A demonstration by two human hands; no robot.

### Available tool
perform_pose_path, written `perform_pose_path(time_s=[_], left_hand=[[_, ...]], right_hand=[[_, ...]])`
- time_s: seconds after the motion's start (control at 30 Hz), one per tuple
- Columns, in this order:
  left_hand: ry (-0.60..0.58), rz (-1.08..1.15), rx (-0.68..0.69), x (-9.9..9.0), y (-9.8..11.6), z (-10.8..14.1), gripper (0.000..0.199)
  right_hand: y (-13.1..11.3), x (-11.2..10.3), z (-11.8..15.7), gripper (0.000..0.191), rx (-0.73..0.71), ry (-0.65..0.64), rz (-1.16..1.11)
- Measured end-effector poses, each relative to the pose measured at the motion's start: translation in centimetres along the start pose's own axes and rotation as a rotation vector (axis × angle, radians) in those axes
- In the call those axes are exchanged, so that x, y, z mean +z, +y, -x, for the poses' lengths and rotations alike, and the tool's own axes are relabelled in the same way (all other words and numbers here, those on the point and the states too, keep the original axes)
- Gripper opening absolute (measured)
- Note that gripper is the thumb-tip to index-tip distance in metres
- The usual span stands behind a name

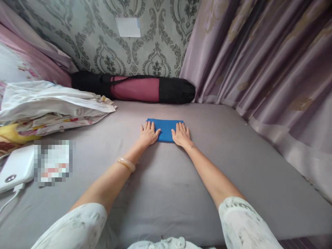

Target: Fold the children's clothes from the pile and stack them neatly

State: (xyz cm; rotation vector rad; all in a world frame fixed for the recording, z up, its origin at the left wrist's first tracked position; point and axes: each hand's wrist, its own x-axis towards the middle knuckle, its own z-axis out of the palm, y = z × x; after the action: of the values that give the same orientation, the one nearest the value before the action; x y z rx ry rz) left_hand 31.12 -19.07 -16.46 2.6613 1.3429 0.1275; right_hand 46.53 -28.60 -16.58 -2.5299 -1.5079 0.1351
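On the bed [166, 186], cloth [166, 131] lies before bag [136, 90].

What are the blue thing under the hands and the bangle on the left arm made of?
Blue rectangle: probably fabric, matte, judging by its soft-looking edges and lack of shine. Bangle: possibly polished stone, though plastic could look alike; it's smooth, pale amber and slightly glossy.

Left hand [149, 134], right hand [182, 135] hide parts of blue cloth [165, 130]; pixelated item [54, 160] unreadable.
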Motion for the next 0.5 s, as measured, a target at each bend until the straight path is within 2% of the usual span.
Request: perform_pose_path(time_s=[0.17,0.37,0.5], left_hand=[[0.079,-0.053,0.048,0.1,2.0,0.9,0.070],[0.038,-0.044,0.050,1.0,2.5,1.0,0.068],[0.031,-0.069,0.059,0.4,2.5,0.7,0.066]], right_hand=[[-2.0,0.1,1.3,0.062,-0.077,0.095,0.030],[-2.7,1.2,1.6,0.062,-0.074,0.069,0.019],[-2.7,0.7,1.4,0.062,-0.056,0.016,0.020]])
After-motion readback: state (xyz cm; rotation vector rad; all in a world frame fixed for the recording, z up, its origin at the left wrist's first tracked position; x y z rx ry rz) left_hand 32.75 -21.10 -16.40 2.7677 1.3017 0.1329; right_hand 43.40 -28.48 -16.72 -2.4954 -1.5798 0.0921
